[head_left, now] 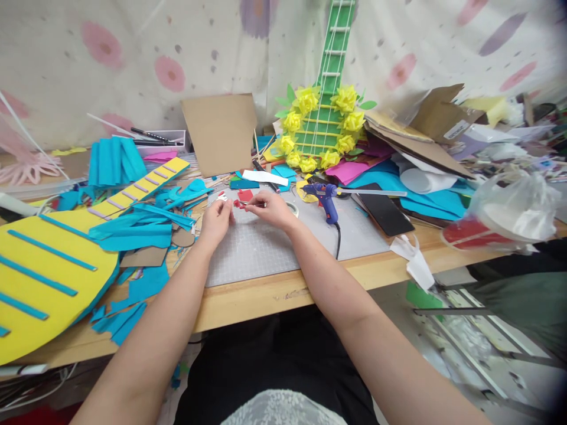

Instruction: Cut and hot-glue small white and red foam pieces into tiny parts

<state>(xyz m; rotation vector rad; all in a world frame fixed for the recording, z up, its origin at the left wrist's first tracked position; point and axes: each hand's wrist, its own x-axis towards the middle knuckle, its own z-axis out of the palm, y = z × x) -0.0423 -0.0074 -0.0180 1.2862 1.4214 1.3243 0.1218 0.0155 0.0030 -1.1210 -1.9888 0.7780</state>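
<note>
Over the grey cutting mat (248, 260), my left hand (217, 222) is closed, fingertips pinched together beside a small white and red piece (222, 196). What it holds is too small to make out. Close on its right, my right hand (273, 210) pinches a thin metal tool (258, 205) that looks like tweezers. Small red bits (240, 204) lie at the tool's tip, between both hands. Behind them is a red scrap (245, 195), and a roll of tape (292, 208) is partly hidden by my right hand.
A blue glue gun (326, 200) with its cord rests right of my hands, near a black phone (384, 212). A yellow paper guitar (48, 271) and blue scraps (133, 233) fill the left. At the back stands a green guitar (325, 127) with yellow flowers; a bagged bucket (491, 221) sits far right.
</note>
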